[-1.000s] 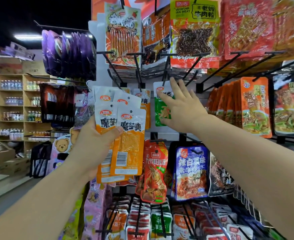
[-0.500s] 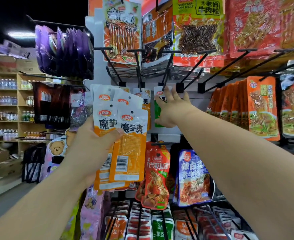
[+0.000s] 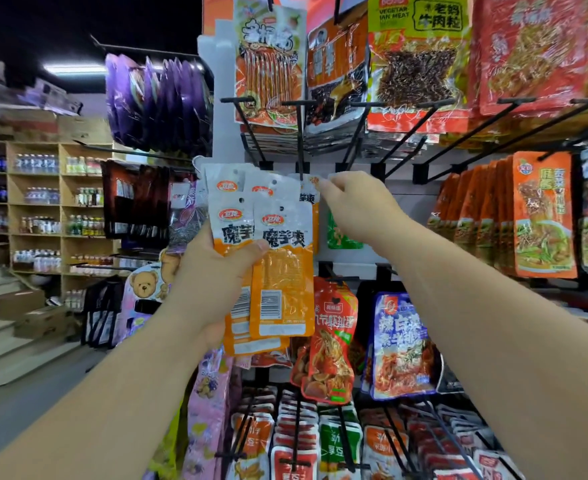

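Note:
My left hand (image 3: 212, 271) grips a fanned bundle of several orange-and-white snack packets (image 3: 282, 271), thumb across their fronts, held up in front of the display rack. My right hand (image 3: 358, 209) reaches to the rack just right of the bundle. Its fingers are curled and pinch the top corner of an orange-and-white packet (image 3: 309, 197) hanging on a black hook (image 3: 301, 140). A green packet (image 3: 341, 235) hangs behind my right hand, mostly hidden by it.
Large snack bags (image 3: 417, 64) hang on the row above, purple bags (image 3: 157, 102) at upper left, orange bags (image 3: 542, 216) at right. Red (image 3: 330, 341) and blue bags (image 3: 403, 344) hang below, over rows of small packets. Bottle shelves (image 3: 36, 209), steps and cardboard boxes (image 3: 18, 303) lie far left.
My right hand slid left off the green packet, and its spread fingers curled onto the top of the hanging orange packet. My left hand kept its hold on the bundle.

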Demonstrator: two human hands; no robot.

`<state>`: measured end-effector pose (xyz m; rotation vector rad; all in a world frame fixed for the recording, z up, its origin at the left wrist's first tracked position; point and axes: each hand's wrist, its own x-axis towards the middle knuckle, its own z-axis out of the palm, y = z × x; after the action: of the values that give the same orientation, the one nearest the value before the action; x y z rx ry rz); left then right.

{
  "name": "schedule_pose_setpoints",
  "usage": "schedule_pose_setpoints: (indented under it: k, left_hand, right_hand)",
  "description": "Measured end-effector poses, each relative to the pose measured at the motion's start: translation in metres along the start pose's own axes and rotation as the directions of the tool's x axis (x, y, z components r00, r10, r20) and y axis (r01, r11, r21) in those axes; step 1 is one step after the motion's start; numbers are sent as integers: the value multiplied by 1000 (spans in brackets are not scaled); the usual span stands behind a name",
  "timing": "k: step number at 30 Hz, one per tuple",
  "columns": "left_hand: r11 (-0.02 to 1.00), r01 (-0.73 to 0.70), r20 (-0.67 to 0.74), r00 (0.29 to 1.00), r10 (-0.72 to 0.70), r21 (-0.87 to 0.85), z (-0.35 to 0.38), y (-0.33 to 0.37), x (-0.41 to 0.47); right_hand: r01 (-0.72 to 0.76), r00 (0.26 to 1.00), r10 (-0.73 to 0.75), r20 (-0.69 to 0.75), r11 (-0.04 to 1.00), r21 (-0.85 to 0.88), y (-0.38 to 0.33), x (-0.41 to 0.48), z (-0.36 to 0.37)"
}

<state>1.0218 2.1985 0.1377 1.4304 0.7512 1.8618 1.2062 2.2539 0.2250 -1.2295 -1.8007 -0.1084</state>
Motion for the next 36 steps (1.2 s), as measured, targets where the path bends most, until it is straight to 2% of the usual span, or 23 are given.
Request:
schedule_pose_setpoints:
  k: [2, 4, 8, 13, 18, 20, 23, 25, 28, 31, 36]
  left_hand:
    - [997, 9, -6, 1000, -10, -79, -1, 2, -5]
    - [994, -8, -18, 1000, 6, -110, 0, 3, -15]
    - [987, -23, -61, 998, 13, -160, 8, 4, -38]
    - [991, -16, -81, 997, 6, -135, 5, 11, -47]
    - [997, -24, -164, 986, 12, -72, -15, 11, -39]
    - [997, -28, -198, 980, 14, -68, -23, 9, -36]
    - [998, -36, -199, 980, 26, -47, -29, 6, -30]
    - [998, -54, -187, 981, 50, -21, -31, 6, -25]
    - [997, -70, -159, 985, 71, 14, -30, 4, -15]
    - [998, -66, -136, 989, 66, 5, -30, 1, -7]
    - [998, -64, -101, 993, 64, 7, -34, -5, -3]
  right_hand:
    - [7, 998, 13, -67, 959, 284, -15, -32, -3]
    - [47, 998, -30, -51, 919, 391, -25, -65, -1]
    - [77, 997, -67, -42, 927, 367, -26, -98, 7]
    - [9, 1000, -18, 15, 884, 468, -25, -105, 6]
    - [-30, 999, 48, -20, 844, 536, -19, -100, 2]
    - [-67, 996, 85, -2, 795, 603, -19, -93, 1]
    - [-134, 989, 136, 56, 668, 732, -26, -80, -1]
    - [-137, 987, 154, 50, 629, 765, -35, -72, -5]
    - [-156, 981, 194, 17, 731, 665, -45, -61, -8]
    - [-106, 977, 204, -70, 737, 668, -44, -42, -2]
    - [-31, 947, 214, -240, 803, 595, -45, -13, 6]
